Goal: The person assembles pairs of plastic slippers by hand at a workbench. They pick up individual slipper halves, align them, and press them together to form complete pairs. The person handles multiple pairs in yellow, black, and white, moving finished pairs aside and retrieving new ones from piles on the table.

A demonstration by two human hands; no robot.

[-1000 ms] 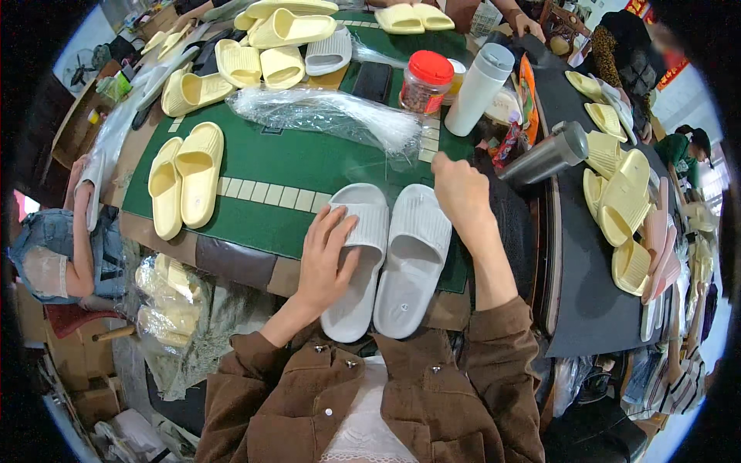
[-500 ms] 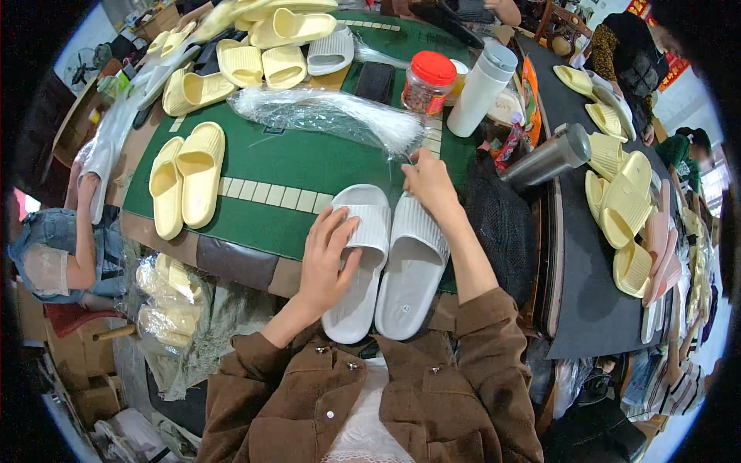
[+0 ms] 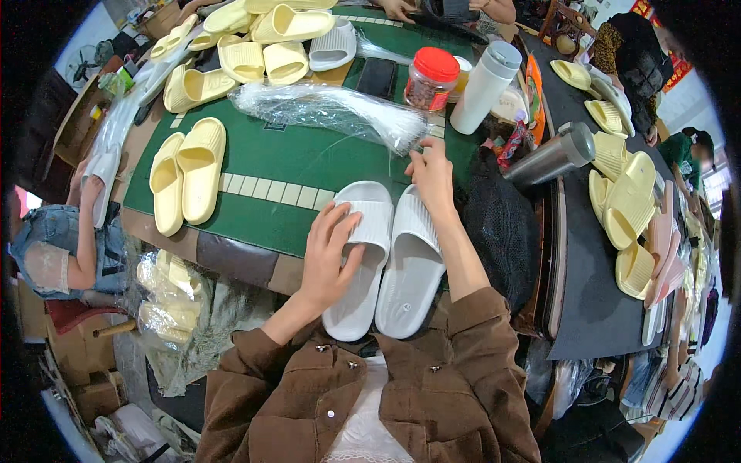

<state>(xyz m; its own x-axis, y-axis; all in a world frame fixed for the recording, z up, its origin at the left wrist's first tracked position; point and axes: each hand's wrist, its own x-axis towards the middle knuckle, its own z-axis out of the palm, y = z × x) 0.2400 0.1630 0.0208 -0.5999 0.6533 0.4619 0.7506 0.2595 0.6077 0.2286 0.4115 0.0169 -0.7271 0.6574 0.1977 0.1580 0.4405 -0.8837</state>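
Observation:
Two light grey slide slippers lie side by side before me, toes pointing away. My left hand [image 3: 328, 251] holds the left grey slipper [image 3: 351, 312], its fingers curved over the ribbed strap and the thumb at the strap's opening. My right hand [image 3: 432, 174] is above the strap of the right grey slipper [image 3: 407, 297]. Its fingertips are pinched together near the end of a bundle of thin clear plastic strands [image 3: 340, 116]; what they hold is too small to make out. Clear plastic film wraps part of the bundle.
A pair of yellow slippers [image 3: 202, 174] rests on the green tabletop [image 3: 285, 235] at left. More yellow slippers [image 3: 289, 27] are piled behind. A red-lidded jar [image 3: 432, 77], white bottle [image 3: 486, 89] and steel tumbler [image 3: 552, 158] stand at right. Other people work around.
My right hand has moved slightly away from me and turned more upright beside the strand bundle. My left hand stays on the slipper. Another person's hand has come into view at the far edge.

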